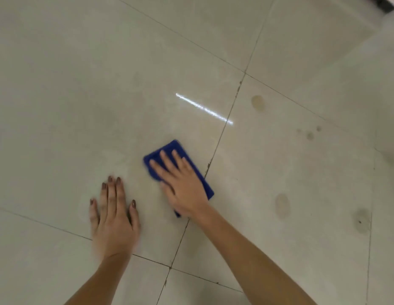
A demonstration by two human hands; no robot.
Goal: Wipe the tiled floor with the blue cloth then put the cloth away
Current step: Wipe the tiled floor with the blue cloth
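While right hand (182,186) presses flat, hiding most of blue cloth (180,148), left hand (114,219) splayed, blurred, on tiled floor (59,106)

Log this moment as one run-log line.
phase: wiping | right hand flat on blue cloth | left hand braced on floor | stains remain

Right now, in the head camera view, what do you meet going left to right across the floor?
left hand → right hand pressing the blue cloth → grout line → yellowish stain → dark smudge
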